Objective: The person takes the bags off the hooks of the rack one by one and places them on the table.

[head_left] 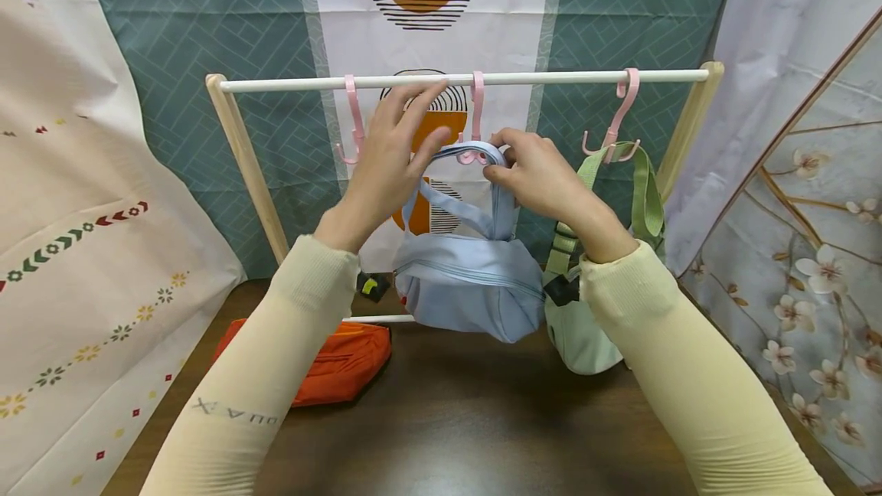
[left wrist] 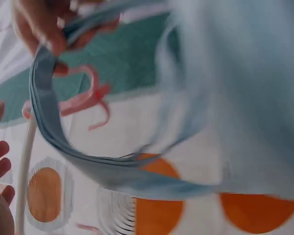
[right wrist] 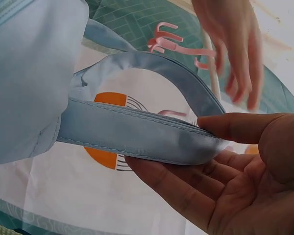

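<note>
A light blue bag (head_left: 468, 282) hangs in the air below the rail, held by its doubled strap (right wrist: 132, 129). My right hand (head_left: 536, 174) pinches that strap near its top, thumb on one side and fingers on the other in the right wrist view. My left hand (head_left: 394, 148) is beside the strap loop, its fingers spread and extended up toward the rail, gripping nothing. Just behind the loop's top is the middle pink hook (head_left: 477, 109), whose lower prongs show through the loop. In the left wrist view the strap (left wrist: 54, 122) curves around in front of the pink hook (left wrist: 83, 103).
A white rail (head_left: 413, 81) on wooden posts spans the back. Another pink hook (head_left: 354, 117) hangs at left. The right pink hook (head_left: 623, 109) carries a pale green bag (head_left: 582, 335). An orange-red bag (head_left: 351, 362) lies on the dark table (head_left: 482, 419), partly behind the left sleeve.
</note>
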Available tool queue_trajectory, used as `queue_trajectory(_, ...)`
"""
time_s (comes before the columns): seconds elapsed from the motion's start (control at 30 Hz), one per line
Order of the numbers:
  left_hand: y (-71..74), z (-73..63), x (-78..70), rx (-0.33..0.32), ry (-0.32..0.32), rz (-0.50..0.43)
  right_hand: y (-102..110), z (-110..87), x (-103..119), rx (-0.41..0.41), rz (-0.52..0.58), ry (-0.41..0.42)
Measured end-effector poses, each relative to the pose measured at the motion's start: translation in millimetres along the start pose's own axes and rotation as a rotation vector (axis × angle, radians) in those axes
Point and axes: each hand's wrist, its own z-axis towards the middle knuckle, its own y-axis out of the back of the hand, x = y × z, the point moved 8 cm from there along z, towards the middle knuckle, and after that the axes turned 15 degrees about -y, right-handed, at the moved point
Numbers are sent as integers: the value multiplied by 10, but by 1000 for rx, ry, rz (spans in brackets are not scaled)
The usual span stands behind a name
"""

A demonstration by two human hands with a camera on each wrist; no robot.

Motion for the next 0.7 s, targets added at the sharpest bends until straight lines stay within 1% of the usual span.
queue_trajectory(0.07,6,-292,-47,-61,-1,-76,7,-3,-3,-1,3,2)
queue_trajectory(0.13,-48,-604,-43,-87,38,-146,8,-2,-8,-1,6,5)
queue_trajectory(0.2,-138,-911,13,-90,115,-210,9,1,-13,-3,6,6)
queue_trajectory(0.27,-254,-1190,101,-100,200,-275,10,0,-12,-5,7,8)
queue_trajectory(0.3,-318,-1309,142,-95,240,-314,11,-3,-13,-4,11,8)
queue_trajectory(0.37,-448,-1497,212,-57,315,-424,19,-19,-7,-3,18,10)
queue_trajectory(0.43,-575,-1636,269,15,397,-557,26,-40,-1,4,26,13)
queue_trajectory(0.47,-627,-1696,293,65,447,-623,32,-50,3,6,28,16)
queue_trajectory(0.53,-715,-1789,339,152,528,-735,40,-70,9,10,29,25)
queue_trajectory(0.57,-753,-1820,362,181,558,-788,39,-79,14,16,29,31)
queue_trajectory(0.63,-800,-1839,403,210,586,-852,35,-95,28,24,29,50)
queue_trajectory(0.7,-832,-1829,440,214,591,-893,24,-110,41,35,31,69)
